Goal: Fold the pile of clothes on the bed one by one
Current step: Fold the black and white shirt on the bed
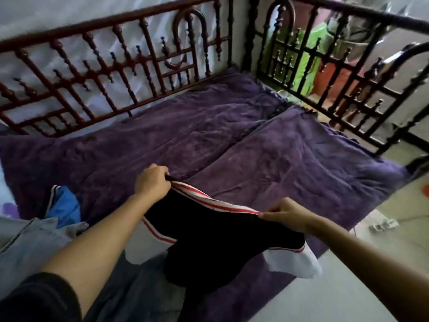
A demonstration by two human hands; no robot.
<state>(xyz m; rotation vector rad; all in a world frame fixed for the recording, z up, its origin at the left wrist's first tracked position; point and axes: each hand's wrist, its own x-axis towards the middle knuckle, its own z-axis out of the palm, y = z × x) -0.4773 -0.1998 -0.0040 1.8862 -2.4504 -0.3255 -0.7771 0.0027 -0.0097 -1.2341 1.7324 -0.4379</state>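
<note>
A black garment [216,242] with a red-and-white striped band along its top edge hangs over the near side of the bed. My left hand [152,182] pinches the band's left end and my right hand [284,213] pinches its right end, stretching the edge between them. White panels with red stripes show at its lower left and lower right. At the left lies the pile of clothes: a light grey-blue garment [27,242] with a blue piece [66,205] behind it. A purple blanket [232,140] covers the bed.
A dark red carved wooden rail [97,73] runs along the bed's far side and a black one [348,73] along its right end. Green and red things hang behind the right rail. Pale floor [394,217] lies to the right of the bed.
</note>
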